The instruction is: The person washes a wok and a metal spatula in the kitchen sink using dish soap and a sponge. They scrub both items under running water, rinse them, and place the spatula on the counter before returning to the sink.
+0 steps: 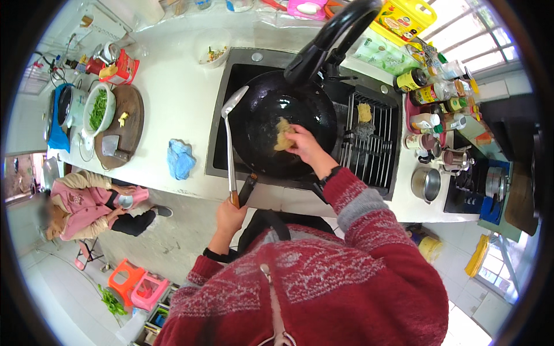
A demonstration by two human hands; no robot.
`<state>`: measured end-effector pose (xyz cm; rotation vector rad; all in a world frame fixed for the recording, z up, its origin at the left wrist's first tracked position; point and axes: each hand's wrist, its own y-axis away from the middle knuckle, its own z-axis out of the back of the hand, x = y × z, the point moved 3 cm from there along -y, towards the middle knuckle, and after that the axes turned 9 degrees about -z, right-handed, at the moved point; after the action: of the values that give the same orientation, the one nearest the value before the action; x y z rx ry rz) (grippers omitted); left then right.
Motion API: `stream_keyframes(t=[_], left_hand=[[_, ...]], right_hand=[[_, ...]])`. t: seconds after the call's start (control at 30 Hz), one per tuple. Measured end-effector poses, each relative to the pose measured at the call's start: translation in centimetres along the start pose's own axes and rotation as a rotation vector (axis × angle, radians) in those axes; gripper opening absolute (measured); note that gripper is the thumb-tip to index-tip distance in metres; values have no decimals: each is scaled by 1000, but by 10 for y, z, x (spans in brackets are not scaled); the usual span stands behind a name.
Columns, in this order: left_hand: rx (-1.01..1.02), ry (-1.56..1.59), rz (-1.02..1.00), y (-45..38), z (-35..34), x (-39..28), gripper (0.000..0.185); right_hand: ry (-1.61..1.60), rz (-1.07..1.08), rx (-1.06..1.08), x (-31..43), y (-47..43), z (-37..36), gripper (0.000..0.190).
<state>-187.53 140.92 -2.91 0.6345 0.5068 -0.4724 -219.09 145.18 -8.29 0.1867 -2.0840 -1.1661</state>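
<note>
A black wok (264, 149) rests over the sink (218, 129), beneath a black faucet (318, 47). Inside the wok, my right hand (305, 145) grips a yellowish scrubbing pad (283, 134) close to the inner surface. My left hand (229, 219) is closed around the wooden handle of a metal spatula or ladle (229, 151), whose head leans by the wok's left rim. The wok's own handle (248, 189) points towards me, just beside that hand. I cannot tell whether my left fingers also touch it.
Right of the wok, a yellow sponge (364, 113) and a steel wool scourer (363, 131) lie on a metal drying rack (368, 160). Leftward on the counter are a blue cloth (180, 158), a cleaver (111, 147) on a round board (132, 114), and a bowl of greens (108, 114). A seated person (86, 203) holds a cup.
</note>
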Motion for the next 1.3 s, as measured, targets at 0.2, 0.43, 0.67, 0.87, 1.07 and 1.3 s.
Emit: stream_keyframes(t=[0.2, 0.43, 0.67, 0.87, 1.07, 1.3], left_hand=[[-184, -159, -31, 9, 17, -8, 33], [-468, -497, -213, 7, 62, -15, 38], [-635, -647, -453, 19, 104, -27, 24], [-692, -736, -412, 40, 119, -22, 24], [-756, -765, -383, 46, 118, -17, 26], [-677, -529, -246, 42, 95, -16, 29]], right_hand=[[-83, 185, -150, 26, 43, 66, 40], [-178, 236, -229, 19, 49, 92, 42], [-172, 260, -252, 13, 35, 88, 40], [-159, 241, -272, 14, 26, 81, 39], [-116, 209, -252, 17, 24, 68, 38], [184, 265, -166, 32, 33, 39, 40]])
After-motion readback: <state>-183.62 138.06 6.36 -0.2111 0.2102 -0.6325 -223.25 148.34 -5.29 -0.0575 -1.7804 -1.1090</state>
